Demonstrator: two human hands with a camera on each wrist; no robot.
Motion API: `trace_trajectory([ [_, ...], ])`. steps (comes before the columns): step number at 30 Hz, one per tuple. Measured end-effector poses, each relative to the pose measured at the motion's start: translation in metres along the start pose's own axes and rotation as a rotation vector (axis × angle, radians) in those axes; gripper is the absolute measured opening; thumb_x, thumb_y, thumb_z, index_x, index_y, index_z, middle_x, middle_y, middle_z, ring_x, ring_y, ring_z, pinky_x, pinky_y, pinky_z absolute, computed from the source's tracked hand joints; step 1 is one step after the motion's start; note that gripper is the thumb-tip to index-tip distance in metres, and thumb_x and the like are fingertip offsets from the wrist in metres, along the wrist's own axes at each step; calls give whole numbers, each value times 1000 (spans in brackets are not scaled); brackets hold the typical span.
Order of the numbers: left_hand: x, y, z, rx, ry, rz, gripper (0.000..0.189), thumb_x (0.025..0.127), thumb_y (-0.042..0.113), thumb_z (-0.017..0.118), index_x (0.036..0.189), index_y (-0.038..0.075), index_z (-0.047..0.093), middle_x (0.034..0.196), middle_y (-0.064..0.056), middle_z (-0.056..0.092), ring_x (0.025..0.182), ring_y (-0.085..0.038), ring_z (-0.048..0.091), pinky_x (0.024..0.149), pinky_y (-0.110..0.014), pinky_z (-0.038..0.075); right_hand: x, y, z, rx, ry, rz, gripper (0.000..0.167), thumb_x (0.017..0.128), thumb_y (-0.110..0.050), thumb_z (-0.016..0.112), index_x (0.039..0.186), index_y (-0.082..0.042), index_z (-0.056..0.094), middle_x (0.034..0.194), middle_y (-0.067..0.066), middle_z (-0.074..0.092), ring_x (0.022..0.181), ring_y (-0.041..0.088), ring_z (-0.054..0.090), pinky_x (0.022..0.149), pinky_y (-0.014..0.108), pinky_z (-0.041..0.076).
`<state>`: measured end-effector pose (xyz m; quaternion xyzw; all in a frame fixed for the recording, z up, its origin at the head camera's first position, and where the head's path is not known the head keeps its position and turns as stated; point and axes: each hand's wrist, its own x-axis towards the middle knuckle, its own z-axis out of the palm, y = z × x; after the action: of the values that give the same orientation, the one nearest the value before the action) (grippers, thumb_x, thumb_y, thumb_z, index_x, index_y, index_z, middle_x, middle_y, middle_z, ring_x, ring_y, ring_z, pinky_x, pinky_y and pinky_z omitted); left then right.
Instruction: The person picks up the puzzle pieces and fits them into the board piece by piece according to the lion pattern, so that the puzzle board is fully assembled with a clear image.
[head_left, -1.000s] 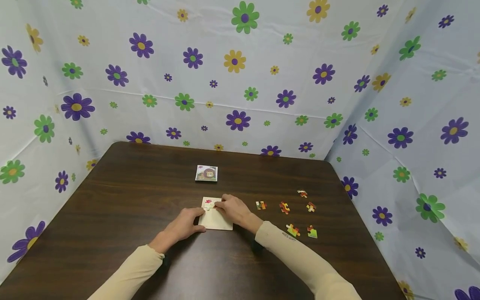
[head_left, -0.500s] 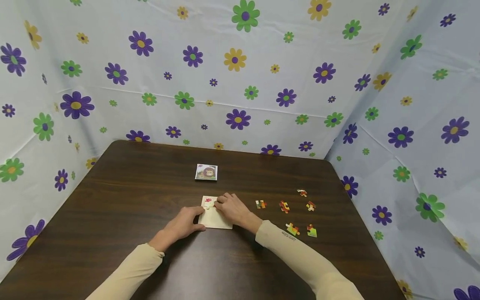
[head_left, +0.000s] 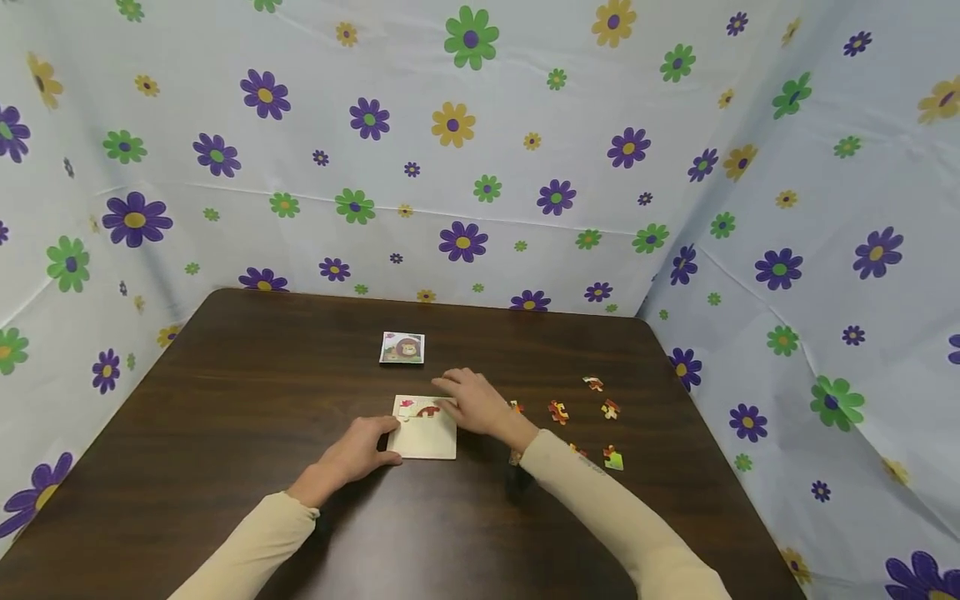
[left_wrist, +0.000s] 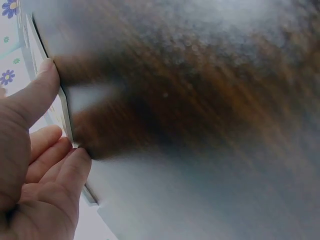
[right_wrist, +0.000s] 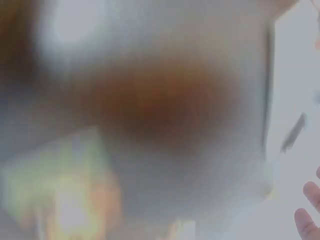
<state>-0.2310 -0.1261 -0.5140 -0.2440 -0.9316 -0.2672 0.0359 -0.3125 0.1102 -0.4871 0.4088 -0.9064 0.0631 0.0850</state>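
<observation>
In the head view, a pale square puzzle board (head_left: pixel 423 440) lies on the table. My left hand (head_left: pixel 351 454) rests against its left edge, thumb near the lower corner. The left wrist view shows the thumb (left_wrist: pixel 45 82) and a finger touching the board's edge. On the board's top row sit a pale piece with a pink flower (head_left: pixel 406 405) and a brown-red piece (head_left: pixel 428 412). My right hand (head_left: pixel 478 407) is just above the upper right corner with fingers spread and nothing held. Its fingertips (right_wrist: pixel 312 192) enter the right wrist view at the right edge.
Several loose jigsaw pieces lie right of the board, among them a red-yellow one (head_left: pixel 558 412) and a green one (head_left: pixel 612 458). My right forearm partly covers others. A lion picture card (head_left: pixel 402 348) lies behind the board. Flowered cloth (head_left: pixel 450 167) surrounds the dark table (head_left: pixel 300 350).
My right hand has let go of the brown-red piece and moved up and right, uncovering it on the board. My left hand stays at the board's edge. The head view has shifted slightly.
</observation>
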Motion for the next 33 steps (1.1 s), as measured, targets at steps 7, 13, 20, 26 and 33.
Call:
trace_trajectory([
  [7, -5, -5, 0, 3, 14, -36, 30, 72, 15, 84, 91, 5, 63, 111, -16, 66, 103, -32, 63, 85, -44, 50, -40, 106, -43, 96, -16, 218, 25, 93, -16, 63, 112, 0, 68, 107, 14, 66, 100, 30, 61, 90, 44, 48],
  [13, -5, -5, 0, -1, 14, -11, 32, 72, 15, 84, 95, 4, 64, 108, -13, 67, 96, -27, 64, 81, -41, 51, -108, 172, -41, 156, -117, 538, 26, 93, -10, 62, 115, 3, 65, 110, 20, 63, 103, 37, 59, 88, 51, 47],
  [20, -2, -4, -1, -6, 23, 1, 36, 72, 14, 84, 100, 2, 65, 106, -12, 67, 95, -27, 64, 81, -42, 51, -136, 191, -29, 160, -91, 590, 37, 92, -9, 61, 124, 11, 56, 119, 30, 56, 111, 46, 51, 93, 56, 42],
  [26, 1, -3, 2, 9, 19, 34, 38, 72, 15, 84, 101, 1, 65, 105, -13, 67, 96, -28, 64, 82, -42, 51, -142, 193, -24, 166, -104, 619, 38, 92, -4, 60, 124, 16, 53, 112, 32, 56, 104, 45, 54, 89, 54, 45],
  [33, 0, -5, 4, -2, 30, 18, 38, 71, 14, 84, 101, 1, 65, 103, -11, 68, 93, -26, 64, 80, -41, 51, -140, 196, -23, 249, -70, 718, 39, 94, -17, 62, 116, 14, 57, 101, 28, 62, 93, 40, 58, 82, 51, 48],
])
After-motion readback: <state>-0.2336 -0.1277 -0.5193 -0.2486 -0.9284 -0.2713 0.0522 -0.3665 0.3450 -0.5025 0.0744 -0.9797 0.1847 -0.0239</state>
